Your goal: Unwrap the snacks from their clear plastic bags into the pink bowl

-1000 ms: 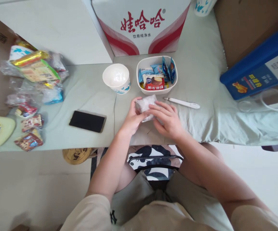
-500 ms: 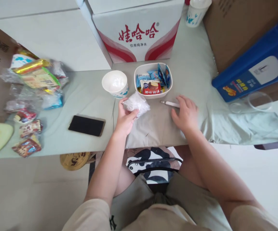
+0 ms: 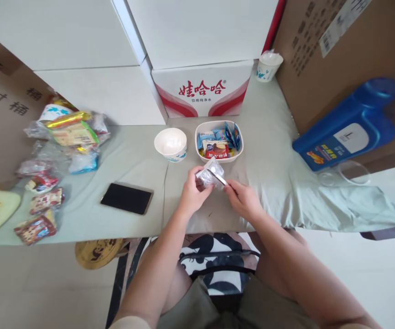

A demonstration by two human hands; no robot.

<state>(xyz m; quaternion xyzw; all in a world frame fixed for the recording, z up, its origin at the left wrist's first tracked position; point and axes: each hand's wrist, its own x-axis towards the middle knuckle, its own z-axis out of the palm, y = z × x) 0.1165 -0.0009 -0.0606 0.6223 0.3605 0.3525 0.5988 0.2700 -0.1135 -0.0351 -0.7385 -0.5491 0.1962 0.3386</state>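
My left hand (image 3: 193, 194) is closed round a small clear-wrapped packet (image 3: 209, 174), held just above the table's front edge. My right hand (image 3: 242, 198) grips a thin white pen-like tool (image 3: 218, 177), whose tip rests against the packet. Just behind the packet sits a white square bowl (image 3: 239, 153) filled with blue and red snack packets. An empty white paper bowl (image 3: 171, 143) stands to the left of it.
A black phone (image 3: 126, 198) lies flat left of my hands. Several snack packets (image 3: 67, 137) are heaped at the far left. A red-and-white carton (image 3: 202, 91) stands behind the bowls, a paper cup (image 3: 266, 66) beside it, a blue jug (image 3: 347, 126) at right. Grey-green cloth (image 3: 286, 183) covers the table.
My right hand picked the white tool up off the cloth and brought it to the packet. My left hand kept hold of the packet. The camera tilted up.
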